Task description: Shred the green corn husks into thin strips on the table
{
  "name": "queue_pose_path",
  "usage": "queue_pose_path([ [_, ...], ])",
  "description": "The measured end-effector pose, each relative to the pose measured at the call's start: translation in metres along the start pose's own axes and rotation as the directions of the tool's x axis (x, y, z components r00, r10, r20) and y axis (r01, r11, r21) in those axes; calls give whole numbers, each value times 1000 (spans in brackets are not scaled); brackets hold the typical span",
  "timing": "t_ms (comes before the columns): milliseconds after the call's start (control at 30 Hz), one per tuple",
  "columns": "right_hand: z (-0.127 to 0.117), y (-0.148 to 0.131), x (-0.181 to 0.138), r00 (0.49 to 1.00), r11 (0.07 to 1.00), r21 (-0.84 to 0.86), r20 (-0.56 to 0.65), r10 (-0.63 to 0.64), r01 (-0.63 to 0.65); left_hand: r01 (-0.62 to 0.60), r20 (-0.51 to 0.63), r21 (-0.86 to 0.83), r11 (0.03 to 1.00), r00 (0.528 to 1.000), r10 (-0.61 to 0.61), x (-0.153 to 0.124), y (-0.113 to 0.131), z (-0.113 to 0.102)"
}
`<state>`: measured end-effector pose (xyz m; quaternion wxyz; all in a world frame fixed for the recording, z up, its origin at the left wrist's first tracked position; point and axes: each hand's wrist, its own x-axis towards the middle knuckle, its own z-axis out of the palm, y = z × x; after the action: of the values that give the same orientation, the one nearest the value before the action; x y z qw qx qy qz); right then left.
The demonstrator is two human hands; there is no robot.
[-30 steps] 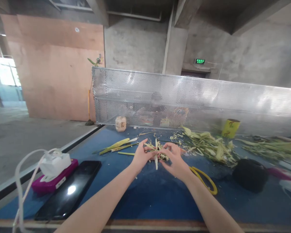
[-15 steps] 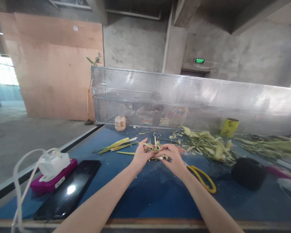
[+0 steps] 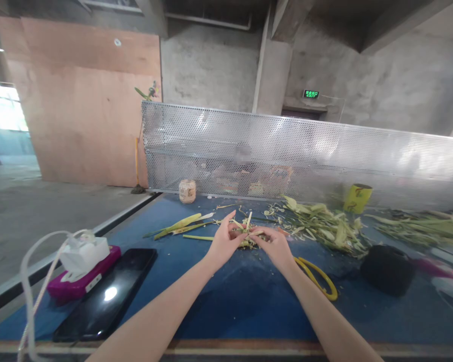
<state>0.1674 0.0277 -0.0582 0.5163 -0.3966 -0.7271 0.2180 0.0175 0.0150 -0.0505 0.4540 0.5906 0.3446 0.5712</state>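
Observation:
My left hand point(image 3: 222, 244) and my right hand point(image 3: 276, 247) meet above the middle of the blue tabletop point(image 3: 241, 311). Their fingertips pinch a pale green plant strip point(image 3: 249, 221), one end of which stands up between them. Whether it is husk or stem I cannot tell, and the fingers hide part of it. Small plant scraps point(image 3: 246, 244) lie beneath. A yellow looped handle point(image 3: 331, 289), perhaps of scissors, rests beside my right wrist. Left of my left hand are long yellow-green stalks point(image 3: 179, 224) and a thinner stalk point(image 3: 197, 238).
A heap of husk-like leaves point(image 3: 324, 226) spreads at the right, near a yellow roll point(image 3: 358, 198) and a black rounded object point(image 3: 387, 269). At left lie a phone point(image 3: 107, 294) and a magenta power strip point(image 3: 83, 277) with cables. A perforated metal screen point(image 3: 211, 146) borders the back.
Both hands have shifted slightly, with the fingers drawn into a tighter pinch on the plant strip. The strip's upright end has moved a little to the right.

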Motion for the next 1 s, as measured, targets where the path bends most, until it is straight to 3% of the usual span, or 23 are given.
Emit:
queue_pose_path([
  [467, 1, 0, 0, 991, 984, 137, 92, 101, -113, 41, 23, 56, 998, 999, -42, 2, -3, -2],
  [700, 1, 0, 0, 979, 956, 222, 114, 167, -189, -31, 108, 12, 999, 994, 29, 0, 0, 0],
  [1000, 1, 0, 1, 942, 884, 329, 154, 298, -333, -111, 108, 163, 980, 990, 95, -1, 0, -1],
])
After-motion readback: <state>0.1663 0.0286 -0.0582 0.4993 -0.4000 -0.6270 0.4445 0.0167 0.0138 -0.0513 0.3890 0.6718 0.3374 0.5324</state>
